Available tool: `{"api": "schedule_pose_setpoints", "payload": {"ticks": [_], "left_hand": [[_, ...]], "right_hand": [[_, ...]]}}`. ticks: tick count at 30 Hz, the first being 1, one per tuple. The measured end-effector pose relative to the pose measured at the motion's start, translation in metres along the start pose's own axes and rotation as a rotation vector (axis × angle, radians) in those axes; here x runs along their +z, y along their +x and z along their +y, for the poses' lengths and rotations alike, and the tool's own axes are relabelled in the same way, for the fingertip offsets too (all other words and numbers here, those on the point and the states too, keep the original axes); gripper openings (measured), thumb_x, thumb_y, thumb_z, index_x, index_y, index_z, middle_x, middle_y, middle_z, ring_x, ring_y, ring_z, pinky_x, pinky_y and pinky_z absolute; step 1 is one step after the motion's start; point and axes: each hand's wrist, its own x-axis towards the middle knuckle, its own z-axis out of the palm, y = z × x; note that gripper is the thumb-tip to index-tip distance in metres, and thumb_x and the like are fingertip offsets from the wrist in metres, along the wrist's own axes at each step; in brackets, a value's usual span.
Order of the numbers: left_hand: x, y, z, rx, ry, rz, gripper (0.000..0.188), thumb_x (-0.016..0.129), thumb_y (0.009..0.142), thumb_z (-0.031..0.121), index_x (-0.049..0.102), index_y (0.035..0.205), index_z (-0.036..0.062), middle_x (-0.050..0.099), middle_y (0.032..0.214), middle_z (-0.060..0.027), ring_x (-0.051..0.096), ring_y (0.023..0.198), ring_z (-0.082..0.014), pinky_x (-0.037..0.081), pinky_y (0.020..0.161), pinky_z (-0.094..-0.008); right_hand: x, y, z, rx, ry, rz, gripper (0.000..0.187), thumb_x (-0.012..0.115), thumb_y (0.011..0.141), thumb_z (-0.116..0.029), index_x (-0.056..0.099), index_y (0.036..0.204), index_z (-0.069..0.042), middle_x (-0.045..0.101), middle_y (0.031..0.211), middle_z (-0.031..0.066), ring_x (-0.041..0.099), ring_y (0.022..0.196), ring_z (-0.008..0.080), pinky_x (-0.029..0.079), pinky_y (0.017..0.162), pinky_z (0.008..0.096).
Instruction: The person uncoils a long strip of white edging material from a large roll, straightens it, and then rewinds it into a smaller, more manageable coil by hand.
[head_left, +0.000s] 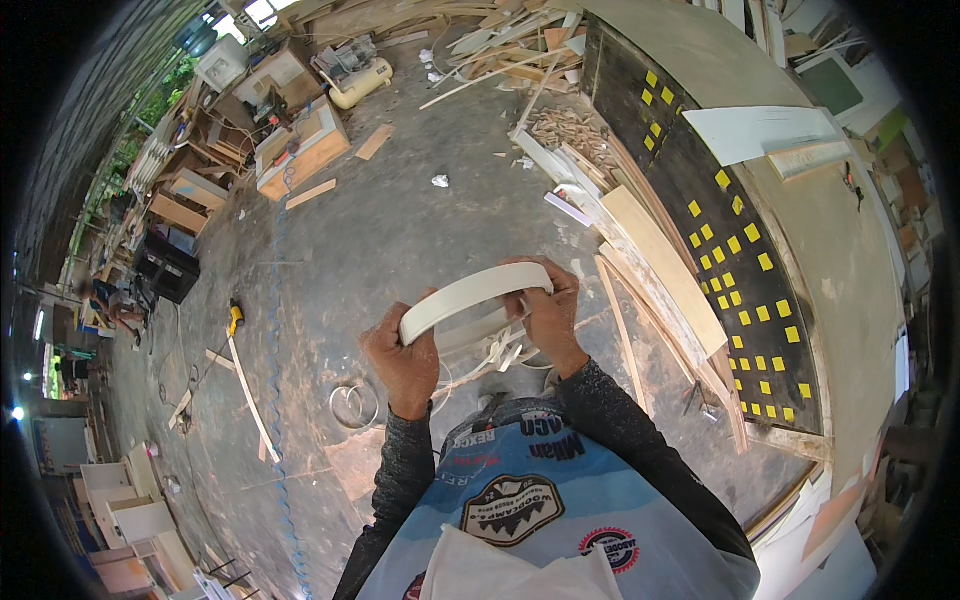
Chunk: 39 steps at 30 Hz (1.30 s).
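Between my two hands is a wide white ring, a coiled roll of edge banding (pixel 470 292), held up in front of my body above the floor. My left hand (pixel 404 358) grips its left end, with the thumb against the band. On the right end my right hand (pixel 553 318) is closed, its fingers curled partly inside the ring. Below the roll, loose white curled strips (pixel 508 350) show near my feet. A thin coil of white strip (pixel 354 405) lies on the floor left of my feet.
To the right stands a long dark panel (pixel 715 235) dotted with yellow squares, with wooden boards (pixel 660 265) stacked along it. A yellow power tool (pixel 235 318) and a blue coiled air hose (pixel 280 400) lie on the left floor. A cream compressor tank (pixel 362 84) stands far back.
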Motion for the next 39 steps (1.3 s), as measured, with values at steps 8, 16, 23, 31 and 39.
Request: {"api": "schedule_pose_setpoints", "payload": {"ticks": [8, 16, 23, 31, 39], "left_hand": [[0.009, -0.004, 0.029, 0.397, 0.192, -0.203, 0.017, 0.074, 0.079, 0.011, 0.061, 0.089, 0.0068, 0.062, 0.065, -0.0128, 0.062, 0.057, -0.033, 0.047, 0.053, -0.0367], [0.021, 0.002, 0.016, 0.221, -0.469, -0.045, 0.022, 0.073, 0.086, 0.012, 0.062, 0.101, -0.0006, 0.065, 0.072, -0.0047, 0.062, 0.06, -0.0122, 0.05, 0.056, -0.0271], [0.011, 0.019, 0.033, 0.513, 0.039, -0.177, 0.026, 0.079, 0.067, -0.001, 0.071, 0.092, -0.0001, 0.072, 0.082, -0.0179, 0.073, 0.069, -0.0268, 0.053, 0.056, -0.0289], [0.025, 0.012, 0.038, 0.257, -0.205, -0.035, 0.013, 0.078, 0.074, 0.0, 0.07, 0.084, 0.0009, 0.071, 0.071, -0.0098, 0.067, 0.061, -0.0128, 0.05, 0.054, -0.0247], [0.012, 0.02, 0.05, 0.393, 0.061, -0.121, 0.011, 0.074, 0.075, 0.0, 0.069, 0.085, 0.004, 0.063, 0.065, -0.0131, 0.064, 0.054, -0.0227, 0.045, 0.05, -0.0282]], "right_hand": [[0.035, 0.003, -0.049, -0.527, -1.086, -0.179, 0.042, 0.068, 0.069, 0.008, 0.066, 0.11, -0.006, 0.068, 0.097, 0.0163, 0.067, 0.081, 0.0339, 0.055, 0.072, 0.0325], [0.006, 0.028, -0.034, -0.078, 0.255, 0.343, 0.02, 0.066, 0.086, -0.003, 0.065, 0.105, 0.003, 0.063, 0.076, 0.0063, 0.061, 0.07, 0.0185, 0.049, 0.067, 0.0288], [0.005, 0.024, -0.053, -0.506, -0.969, 0.12, 0.053, 0.079, 0.078, -0.016, 0.058, 0.126, -0.004, 0.066, 0.108, 0.0157, 0.064, 0.094, 0.0261, 0.051, 0.084, 0.0364], [-0.007, 0.021, -0.07, -0.069, -0.192, 0.212, 0.028, 0.062, 0.083, 0.005, 0.069, 0.109, -0.001, 0.071, 0.097, 0.0082, 0.066, 0.074, 0.0114, 0.054, 0.069, 0.0262], [0.003, 0.026, -0.071, -0.586, -0.917, 0.067, 0.031, 0.077, 0.075, 0.0, 0.068, 0.105, 0.001, 0.07, 0.088, 0.0064, 0.068, 0.07, 0.0171, 0.056, 0.061, 0.0268]]}}
